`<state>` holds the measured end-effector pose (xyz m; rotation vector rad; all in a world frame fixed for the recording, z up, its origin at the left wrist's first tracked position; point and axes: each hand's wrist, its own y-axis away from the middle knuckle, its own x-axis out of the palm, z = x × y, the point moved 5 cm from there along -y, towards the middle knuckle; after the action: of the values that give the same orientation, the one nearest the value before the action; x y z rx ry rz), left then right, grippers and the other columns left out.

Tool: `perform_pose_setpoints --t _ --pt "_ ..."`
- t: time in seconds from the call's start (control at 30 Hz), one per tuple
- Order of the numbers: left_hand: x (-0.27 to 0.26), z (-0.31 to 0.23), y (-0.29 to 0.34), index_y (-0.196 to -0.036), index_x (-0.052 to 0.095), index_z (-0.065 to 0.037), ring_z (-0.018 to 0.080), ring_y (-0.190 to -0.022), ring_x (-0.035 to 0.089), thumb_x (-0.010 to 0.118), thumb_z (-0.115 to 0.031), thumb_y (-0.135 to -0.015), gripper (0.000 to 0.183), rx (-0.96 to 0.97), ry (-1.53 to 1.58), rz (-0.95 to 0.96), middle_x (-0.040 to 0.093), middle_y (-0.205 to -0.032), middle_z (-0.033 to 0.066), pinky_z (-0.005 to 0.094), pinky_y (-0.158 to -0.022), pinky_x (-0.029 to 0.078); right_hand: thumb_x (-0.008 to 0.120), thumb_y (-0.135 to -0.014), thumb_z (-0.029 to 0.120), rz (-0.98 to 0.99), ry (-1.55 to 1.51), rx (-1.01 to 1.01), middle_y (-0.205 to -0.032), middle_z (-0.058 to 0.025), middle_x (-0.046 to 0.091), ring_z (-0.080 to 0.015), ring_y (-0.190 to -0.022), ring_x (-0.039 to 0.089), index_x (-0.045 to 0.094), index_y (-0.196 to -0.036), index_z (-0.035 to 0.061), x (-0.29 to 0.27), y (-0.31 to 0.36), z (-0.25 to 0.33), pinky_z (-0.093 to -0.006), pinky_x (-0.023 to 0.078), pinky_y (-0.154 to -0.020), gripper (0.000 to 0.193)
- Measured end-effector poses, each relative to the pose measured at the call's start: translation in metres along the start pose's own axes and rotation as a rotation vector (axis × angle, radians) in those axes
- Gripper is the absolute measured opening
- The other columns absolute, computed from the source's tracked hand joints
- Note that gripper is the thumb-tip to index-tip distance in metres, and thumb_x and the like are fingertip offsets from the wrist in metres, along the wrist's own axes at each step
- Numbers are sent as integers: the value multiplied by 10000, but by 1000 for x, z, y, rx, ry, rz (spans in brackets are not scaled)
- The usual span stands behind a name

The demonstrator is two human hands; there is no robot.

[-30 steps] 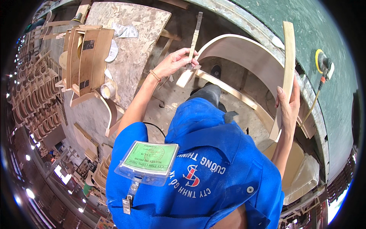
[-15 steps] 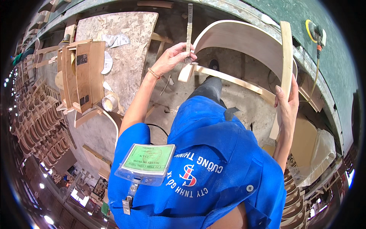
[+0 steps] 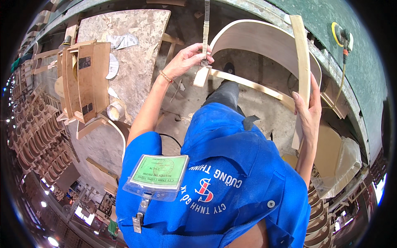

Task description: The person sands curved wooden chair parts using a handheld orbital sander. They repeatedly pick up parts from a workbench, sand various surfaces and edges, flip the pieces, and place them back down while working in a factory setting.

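A curved wooden chair frame spans the space between my hands; its bent back panel (image 3: 256, 37) arches on the far side and a straight rail (image 3: 252, 84) crosses the near side. My left hand (image 3: 190, 60) has thumb and fingers closed around the lower end of a thin mottled tan-and-grey stick (image 3: 206, 25), right above the frame's left wooden end block (image 3: 201, 77). On the right, my right hand (image 3: 308, 103) grips a pale wooden leg (image 3: 302, 53), thumb on the near side, fingers partly hidden behind it.
A green-topped bench (image 3: 364, 78) curves along the far right, carrying a yellow-padded sander (image 3: 338, 33) with a hose. To the left, a stained board (image 3: 136, 62) holds a wooden box-like jig (image 3: 93, 78) and a tin (image 3: 115, 110). Stacked curved wooden parts (image 3: 39, 136) stand far left.
The wooden leg's upper end has tilted to the left, my right hand moving slightly with it. My left hand stays at the stick.
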<state>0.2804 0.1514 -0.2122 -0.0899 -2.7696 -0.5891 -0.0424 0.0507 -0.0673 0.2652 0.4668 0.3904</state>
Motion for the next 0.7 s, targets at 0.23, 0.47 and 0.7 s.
perform_pose_setpoints --t 0.23,0.47,0.7 --pt "-2 2 -1 -1186 560 -85 102 -960 613 539 -208 -966 253 3 25 41 665 -1004 33 261 -853 491 711 -797 212 93 175 -184 -1365 -88 500 -195 -1161 530 391 -1436 134 13 -10 25 -330 451 -943 718" --pt "3 -1 2 -1178 563 -80 99 -958 614 513 -183 -977 231 24 -38 -6 663 -984 29 255 -835 493 704 -785 420 213 243 -229 -1373 -97 498 -218 -1252 471 448 -1407 225 25 -52 87 -395 383 -1039 700" --pt "6 -2 1 -1163 560 -58 106 -968 615 509 -174 -979 224 56 -11 8 653 -983 34 270 -875 494 655 -849 341 342 359 -312 -876 -18 556 -80 -813 509 495 -1380 229 52 -58 100 -251 437 -734 566"
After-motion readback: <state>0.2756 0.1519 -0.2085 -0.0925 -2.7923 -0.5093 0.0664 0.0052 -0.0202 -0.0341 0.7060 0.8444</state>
